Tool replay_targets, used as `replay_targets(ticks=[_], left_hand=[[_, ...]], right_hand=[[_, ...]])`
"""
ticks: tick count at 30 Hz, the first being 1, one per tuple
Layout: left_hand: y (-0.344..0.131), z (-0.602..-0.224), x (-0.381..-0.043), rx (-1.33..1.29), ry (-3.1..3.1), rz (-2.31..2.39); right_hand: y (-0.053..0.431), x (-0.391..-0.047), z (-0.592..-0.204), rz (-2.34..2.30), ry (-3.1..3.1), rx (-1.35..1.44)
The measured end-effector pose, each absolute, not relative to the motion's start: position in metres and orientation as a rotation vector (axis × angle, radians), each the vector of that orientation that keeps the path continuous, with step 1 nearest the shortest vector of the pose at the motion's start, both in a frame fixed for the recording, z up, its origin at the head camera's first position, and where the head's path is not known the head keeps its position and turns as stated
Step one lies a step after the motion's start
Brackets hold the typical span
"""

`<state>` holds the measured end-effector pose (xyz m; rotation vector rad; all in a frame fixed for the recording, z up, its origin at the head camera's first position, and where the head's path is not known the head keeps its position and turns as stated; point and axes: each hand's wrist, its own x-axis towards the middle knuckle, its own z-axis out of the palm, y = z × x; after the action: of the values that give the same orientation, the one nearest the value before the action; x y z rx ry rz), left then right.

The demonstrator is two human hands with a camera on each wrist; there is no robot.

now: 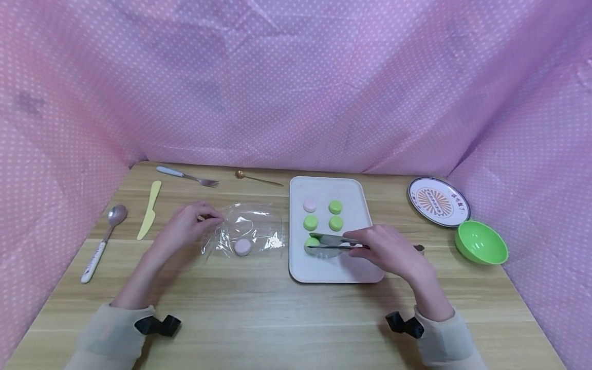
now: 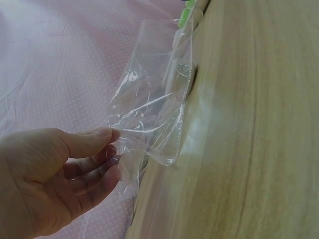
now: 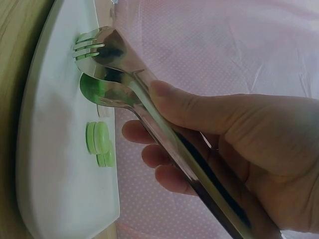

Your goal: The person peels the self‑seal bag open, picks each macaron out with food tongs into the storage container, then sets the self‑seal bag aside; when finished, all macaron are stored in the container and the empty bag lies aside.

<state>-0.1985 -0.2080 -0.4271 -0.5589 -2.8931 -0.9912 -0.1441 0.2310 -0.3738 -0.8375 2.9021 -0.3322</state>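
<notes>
In the head view, my left hand (image 1: 185, 226) pinches the edge of a clear plastic bag (image 1: 259, 222) between thumb and fingertips. A pink macaron (image 1: 242, 247) lies within the bag's outline, near its front edge. My right hand (image 1: 393, 252) grips metal serving tongs (image 1: 330, 240), whose tips straddle a green macaron (image 1: 312, 241) at the front left of the white tray (image 1: 326, 189). The right wrist view shows one fork-like, pronged tip (image 3: 88, 47) and one spoon-shaped tip (image 3: 94, 90). Behind them on the tray sit several green macarons (image 1: 335, 223) and a pale pink one (image 1: 310, 205).
To the left lie a spoon (image 1: 99, 252), a yellow knife (image 1: 150, 210) and a fork (image 1: 185, 176). A small gold spoon (image 1: 259, 179) lies at the back. On the right, a patterned plate (image 1: 437, 198) stands beside a green bowl (image 1: 481, 242). Pink dotted cloth (image 1: 296, 92) surrounds the table.
</notes>
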Motion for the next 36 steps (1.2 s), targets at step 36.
replay_targets(ticks=[36], left_hand=[[-0.207,-0.426,-0.198,-0.609,-2.844,-0.985]], right_hand=[[0.127,-0.181,-0.383,-0.416,2.791,-1.214]])
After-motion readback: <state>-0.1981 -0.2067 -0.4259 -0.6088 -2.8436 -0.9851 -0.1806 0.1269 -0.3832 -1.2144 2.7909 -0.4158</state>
